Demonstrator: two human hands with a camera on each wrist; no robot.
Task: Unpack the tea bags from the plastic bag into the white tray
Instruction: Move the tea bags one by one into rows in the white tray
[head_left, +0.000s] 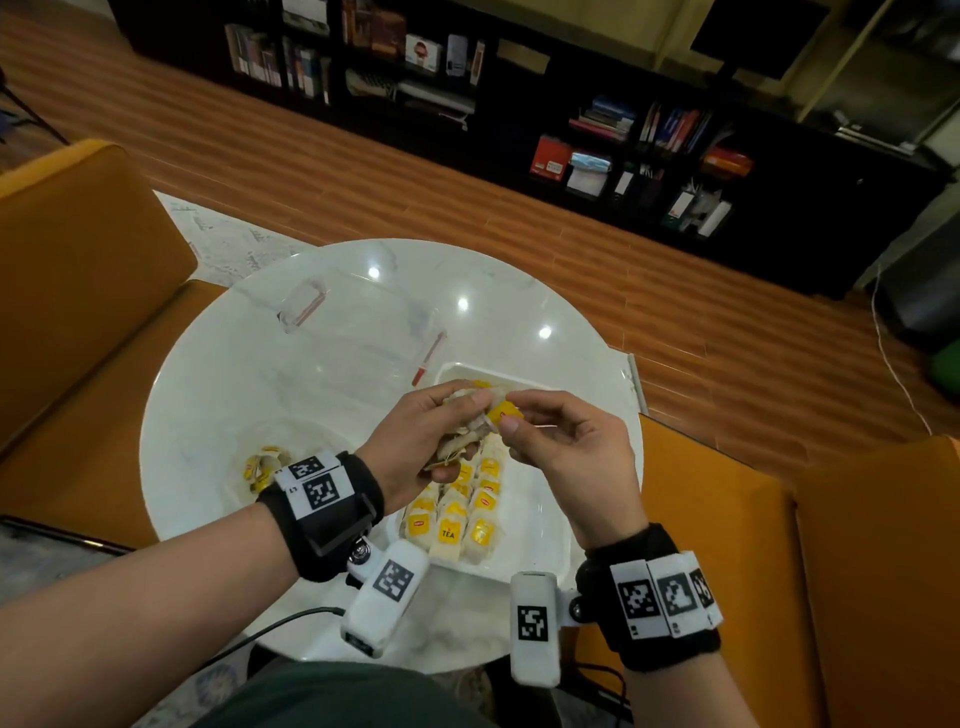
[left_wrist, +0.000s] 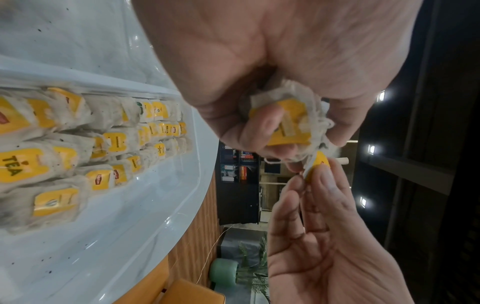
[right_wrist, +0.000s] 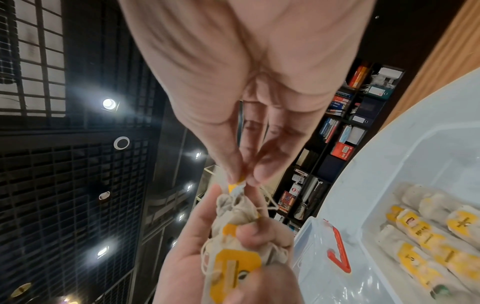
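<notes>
Marble-white and glossy, the round table (head_left: 218, 374) sits between orange chairs (head_left: 78, 270) on ribbed wood flooring, with dark bookshelves (head_left: 597, 135) behind. Your left hand (head_left: 415, 436) curls round a crumpled clump of papery tea bags (head_left: 465, 434) above the white tray (head_left: 540, 525); your right hand (head_left: 563, 447) pinches one yellow tag (head_left: 503, 413). More bags lie in rows in the tray (left_wrist: 145, 205). Beside it lies the clear plastic bag (head_left: 358, 327).

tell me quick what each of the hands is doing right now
Left hand: grips a bunch of tea bags.
Right hand: pinches one yellow tea bag tag.
</notes>
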